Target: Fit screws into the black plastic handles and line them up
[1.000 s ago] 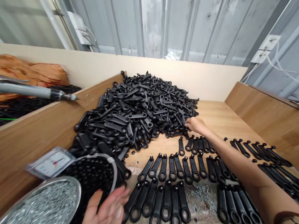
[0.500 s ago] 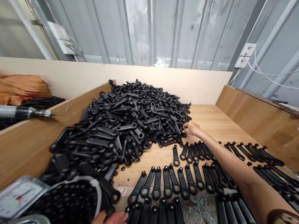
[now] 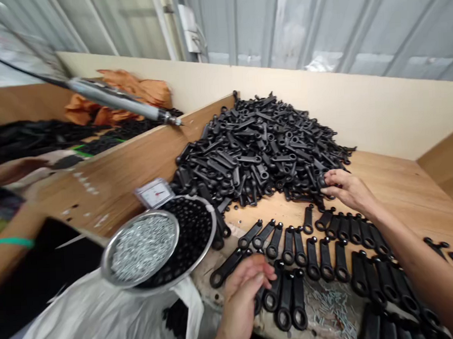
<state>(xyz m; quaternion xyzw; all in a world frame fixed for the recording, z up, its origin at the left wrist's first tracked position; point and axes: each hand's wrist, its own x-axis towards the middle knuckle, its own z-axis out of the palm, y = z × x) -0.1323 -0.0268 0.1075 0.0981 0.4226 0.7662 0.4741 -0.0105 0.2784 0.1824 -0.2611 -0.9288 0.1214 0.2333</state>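
My right hand (image 3: 344,187) is at the right edge of a big heap of black plastic levers (image 3: 263,142), thumb and fingers closed on a black lever (image 3: 320,184) there. Each lever has a ring at one end and a small knob at the other. My left hand (image 3: 242,295) is over the rows of laid-out levers (image 3: 325,259), its fingers loosely stretched with nothing visible in them. It partly hides several levers below. Loose small pins (image 3: 334,308) lie between the front levers.
Left of the rows, a metal bowl of pins (image 3: 143,249) rests on a larger bowl of black balls (image 3: 194,232), beside a dial gauge (image 3: 155,193). A screwdriver tool (image 3: 132,106) hangs above the wooden divider (image 3: 143,166). Another person's arm (image 3: 19,226) is at far left.
The view has swung left, bringing the bowls and the other person's arm into sight. My left hand has come up over the laid-out levers. My right hand remains at the heap's right edge.
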